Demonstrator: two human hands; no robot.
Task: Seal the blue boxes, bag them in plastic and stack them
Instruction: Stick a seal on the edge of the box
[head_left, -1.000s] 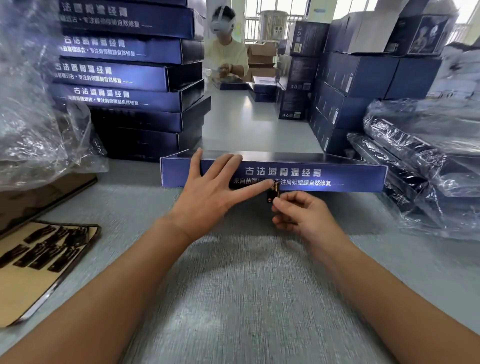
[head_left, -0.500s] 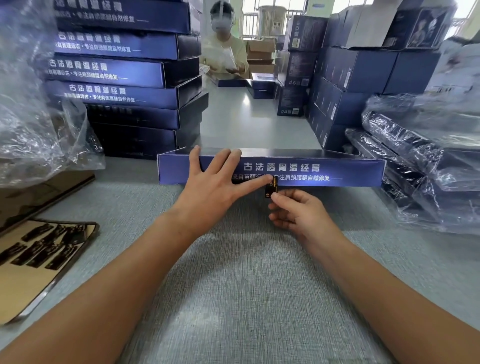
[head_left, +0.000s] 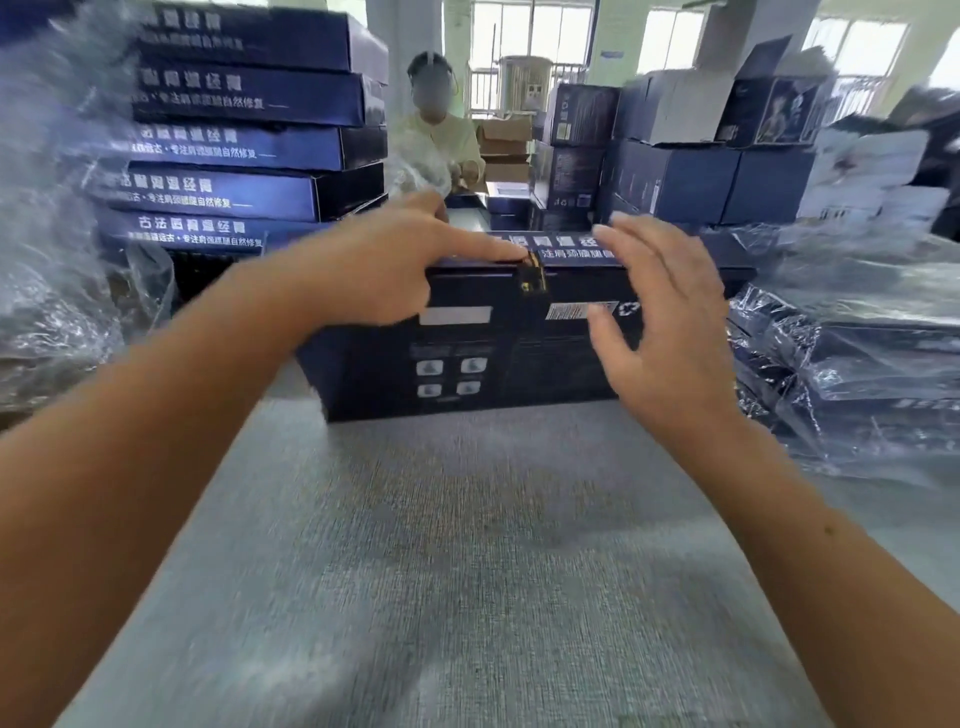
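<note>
Sealing looks like the step in hand: one blue box (head_left: 467, 364) stands tipped up on its long edge at the middle of the grey counter (head_left: 467, 545), with its dark underside and barcode label (head_left: 569, 312) facing the viewer. A small dark-and-gold seal sticker (head_left: 533, 275) is folded over its top edge. The left hand (head_left: 374, 270) lays its straight index finger along that top edge, the tip touching the sticker, while its other fingers (head_left: 410, 301) curl against the near face; it presses rather than grips. The right hand (head_left: 670, 322) hovers in front of the box's right half with its fingers (head_left: 649, 249) spread and relaxed, holding nothing; motion blur leaves it unclear whether the thumb touches the label. Far left rises a stack of unbagged blue boxes (head_left: 234, 150), loose plastic (head_left: 52, 234) lies beside it, and bagged boxes (head_left: 857, 364) lie at the right. Another person (head_left: 441, 135) works at the far end. The sticker seems nearly set, so the next move probably calls for rubbing both of its ends flat, then taking the box in both hands and fetching a plastic bag from the left. The box balances on a narrow edge, so it needs support until it is gripped.
</note>
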